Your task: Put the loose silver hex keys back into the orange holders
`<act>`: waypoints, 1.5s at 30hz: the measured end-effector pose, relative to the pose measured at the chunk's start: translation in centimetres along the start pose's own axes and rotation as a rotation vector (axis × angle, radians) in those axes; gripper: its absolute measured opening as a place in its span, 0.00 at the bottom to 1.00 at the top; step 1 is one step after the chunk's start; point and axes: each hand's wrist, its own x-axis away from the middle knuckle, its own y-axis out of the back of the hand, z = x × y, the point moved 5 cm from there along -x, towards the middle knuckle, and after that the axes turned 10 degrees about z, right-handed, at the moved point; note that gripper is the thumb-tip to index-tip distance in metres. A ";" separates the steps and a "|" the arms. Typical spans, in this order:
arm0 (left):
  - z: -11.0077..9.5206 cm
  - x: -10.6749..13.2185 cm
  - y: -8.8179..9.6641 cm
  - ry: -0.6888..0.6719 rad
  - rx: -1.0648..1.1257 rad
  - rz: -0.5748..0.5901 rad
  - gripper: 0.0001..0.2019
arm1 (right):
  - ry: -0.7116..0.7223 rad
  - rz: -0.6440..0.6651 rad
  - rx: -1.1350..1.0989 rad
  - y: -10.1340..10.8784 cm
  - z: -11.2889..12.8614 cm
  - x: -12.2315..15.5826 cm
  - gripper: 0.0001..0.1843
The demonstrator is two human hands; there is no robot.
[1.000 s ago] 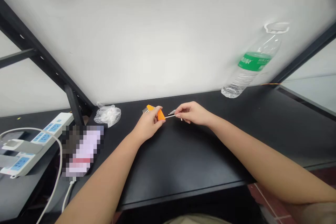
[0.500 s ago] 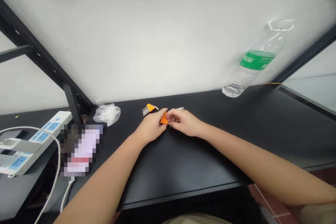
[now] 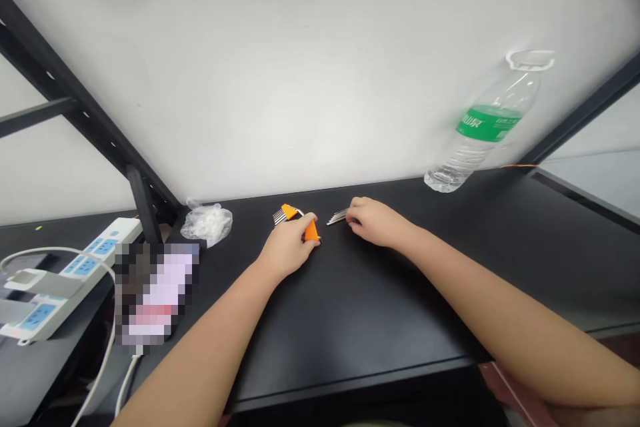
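Note:
My left hand (image 3: 288, 250) is closed round an orange holder (image 3: 311, 231) with thin metal keys sticking out of its far end (image 3: 280, 215), and it rests on the black table (image 3: 350, 320). My right hand (image 3: 375, 221) lies a little to the right, fingers curled on a small bunch of loose metal keys (image 3: 337, 216) lying on the table. The two hands are a short gap apart.
A crumpled clear plastic bag (image 3: 207, 221) lies left of the holder. A white power strip (image 3: 55, 273) with a cable sits at the far left beside a blurred-out object (image 3: 155, 293). A plastic water bottle (image 3: 483, 127) stands at the back right against the white wall. A black frame post (image 3: 143, 203) rises at the left.
My hands had come together at the holder; now the right hand has moved away to the right, onto the loose keys. The left hand has settled lower on the table with the holder.

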 end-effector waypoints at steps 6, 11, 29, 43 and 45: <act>0.3 0.0 0.3 0.057 -0.142 -0.049 0.20 | 0.004 -0.025 0.060 0.4 1.8 0.0 0.08; 0.2 -0.1 0.4 0.066 -0.242 -0.075 0.21 | -0.016 0.016 0.062 0.3 2.4 0.1 0.03; -1.0 0.5 0.6 -0.064 0.024 -0.022 0.16 | 0.297 -0.193 -0.139 1.5 5.5 1.0 0.12; -0.7 0.6 0.8 -0.019 0.220 -0.008 0.20 | 0.322 -0.177 -0.286 3.5 5.4 1.9 0.15; -0.6 0.6 0.9 -0.007 0.243 0.005 0.21 | 0.321 -0.207 -0.297 3.9 5.5 2.0 0.14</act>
